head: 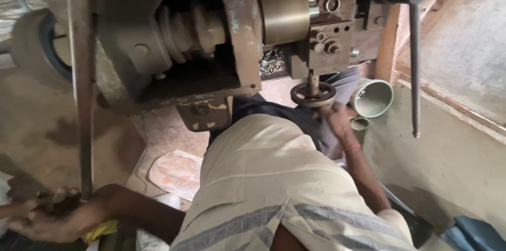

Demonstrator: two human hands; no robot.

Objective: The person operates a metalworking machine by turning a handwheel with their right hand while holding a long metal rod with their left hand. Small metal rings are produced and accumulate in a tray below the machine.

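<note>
Fingers of the right hand (337, 119) curl on the small handwheel (313, 94), arm stretched far. Left hand (47, 217) fingers wrap the long steel lever (83, 98) near left.

Long, thin metal rod (81, 93), dull grey and worn, standing nearly upright at the left of the machine, its lower end gripped in the left hand (50, 214) near the bottom edge, its upper end running up past the top of the view. Small round handwheel (313, 94), dark metal with a thick rim, lying flat on a short upright shaft under the machine's front, touched at its right edge by the right hand (337, 119).
</note>
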